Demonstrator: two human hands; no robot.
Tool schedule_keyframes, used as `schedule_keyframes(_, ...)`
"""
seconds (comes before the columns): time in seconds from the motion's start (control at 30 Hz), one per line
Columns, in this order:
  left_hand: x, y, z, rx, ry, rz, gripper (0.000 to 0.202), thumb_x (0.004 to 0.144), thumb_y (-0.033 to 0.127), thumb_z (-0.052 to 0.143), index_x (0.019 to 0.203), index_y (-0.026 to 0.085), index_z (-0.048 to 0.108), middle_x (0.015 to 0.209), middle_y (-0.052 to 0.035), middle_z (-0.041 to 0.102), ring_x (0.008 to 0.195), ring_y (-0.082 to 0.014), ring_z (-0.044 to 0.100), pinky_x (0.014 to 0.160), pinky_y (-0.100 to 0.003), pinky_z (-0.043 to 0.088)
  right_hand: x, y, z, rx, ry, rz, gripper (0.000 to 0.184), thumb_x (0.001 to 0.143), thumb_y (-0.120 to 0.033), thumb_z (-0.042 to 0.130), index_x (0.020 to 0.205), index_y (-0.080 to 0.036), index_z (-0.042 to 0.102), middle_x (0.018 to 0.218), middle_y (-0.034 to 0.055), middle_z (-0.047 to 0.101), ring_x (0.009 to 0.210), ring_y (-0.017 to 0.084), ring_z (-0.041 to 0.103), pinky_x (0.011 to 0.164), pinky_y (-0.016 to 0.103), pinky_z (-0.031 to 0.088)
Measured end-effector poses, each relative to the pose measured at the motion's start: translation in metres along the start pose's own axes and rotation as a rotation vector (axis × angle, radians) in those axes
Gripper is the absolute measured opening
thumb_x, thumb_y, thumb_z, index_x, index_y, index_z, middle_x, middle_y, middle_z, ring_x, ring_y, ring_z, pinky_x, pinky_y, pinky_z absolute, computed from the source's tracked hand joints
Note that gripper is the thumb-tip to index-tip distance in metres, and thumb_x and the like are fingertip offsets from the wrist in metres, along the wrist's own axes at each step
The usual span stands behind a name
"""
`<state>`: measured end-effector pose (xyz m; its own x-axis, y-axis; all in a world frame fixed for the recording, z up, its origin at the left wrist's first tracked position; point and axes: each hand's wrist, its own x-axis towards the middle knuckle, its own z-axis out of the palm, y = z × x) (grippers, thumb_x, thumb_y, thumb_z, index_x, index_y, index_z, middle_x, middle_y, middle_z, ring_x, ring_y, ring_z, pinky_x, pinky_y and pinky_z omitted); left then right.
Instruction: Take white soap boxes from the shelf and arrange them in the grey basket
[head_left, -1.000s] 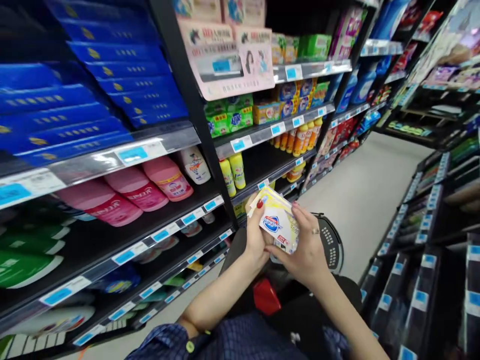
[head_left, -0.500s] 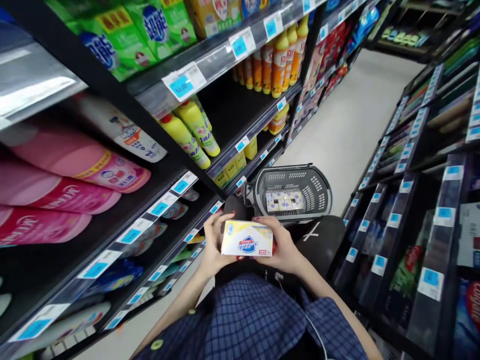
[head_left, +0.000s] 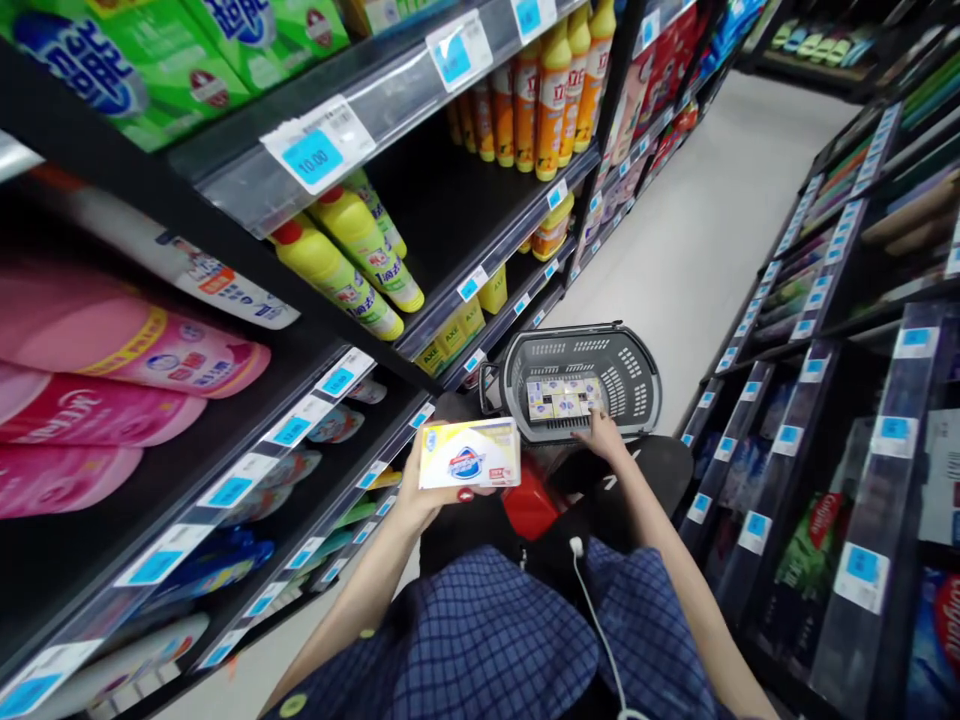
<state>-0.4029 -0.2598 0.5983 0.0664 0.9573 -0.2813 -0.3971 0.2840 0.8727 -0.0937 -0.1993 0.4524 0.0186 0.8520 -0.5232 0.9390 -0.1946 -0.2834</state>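
Soap box (head_left: 469, 455) crosswise, logo (head_left: 466, 463) toward camera

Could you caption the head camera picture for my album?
Shop aisle: left hand holding a yellow and white box, right hand at the rim of a gray basket with packs inside.

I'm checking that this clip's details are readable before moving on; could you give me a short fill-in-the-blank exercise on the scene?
1. The white-and-yellow box is held in the person's ____ hand.
2. The right hand is at the rim of a plastic shopping ____.
3. The large price tag below the green packs reads ____.
4. The yellow bottles just beneath that tag have caps coloured ____.

Missing words: left; basket; 10.00; red.
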Motion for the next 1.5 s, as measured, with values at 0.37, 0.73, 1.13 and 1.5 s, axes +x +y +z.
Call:
schedule_keyframes(0.37, -0.021, 0.009, -0.016, -0.021, 0.291, -0.127, 0.095, 0.046, 0.017, 0.091, 0.131, 0.021, 0.049, 0.105, -0.0121, 0.071, 0.084, -0.0339, 0.072, 0.068, -0.047, 0.063, 0.063, 0.062, 0.101, -0.467, -0.192, -0.127, 0.038, 0.097, -0.032, 0.048, 0.132, -0.017, 0.049, 0.130, 0.0114, 0.052, 0.114, 0.024, 0.053, 0.094, 0.044, 0.046)
schedule_keyframes(0.73, -0.007, -0.004, -0.011, -0.028, 0.279, -0.177, 0.100, 0.047, 0.012, 0.090, 0.135, 0.027, 0.044, 0.128, -0.0154, 0.063, 0.097, -0.0377, 0.069, 0.072, -0.048, 0.063, 0.073, 0.042, 0.135, -0.545, -0.209, -0.290, 0.033, 0.097, -0.031, 0.049, 0.127, -0.017, 0.052, 0.116, 0.0086, 0.057, 0.101, 0.021, 0.058, 0.086, 0.042, 0.050)
schedule_keyframes(1.13, -0.001, -0.019, -0.036, 0.001, 0.281, -0.215, 0.093, 0.047, 0.012, 0.091, 0.129, 0.024, 0.049, 0.119, -0.0141, 0.066, 0.102, -0.0386, 0.068, 0.077, -0.052, 0.062, 0.070, 0.029, 0.144, -0.496, -0.199, -0.262, 0.032, 0.098, -0.031, 0.045, 0.126, -0.016, 0.050, 0.114, 0.0089, 0.057, 0.097, 0.020, 0.058, 0.082, 0.038, 0.050)
schedule_keyframes(1.5, -0.001, -0.022, -0.041, -0.006, 0.366, -0.193, 0.089, 0.048, 0.014, 0.090, 0.126, 0.025, 0.049, 0.120, -0.0120, 0.065, 0.100, -0.0350, 0.068, 0.078, -0.050, 0.061, 0.101, 0.022, 0.120, -0.489, -0.198, -0.211, 0.032, 0.098, -0.033, 0.045, 0.125, -0.016, 0.051, 0.113, 0.0085, 0.057, 0.096, 0.019, 0.059, 0.082, 0.038, 0.051)
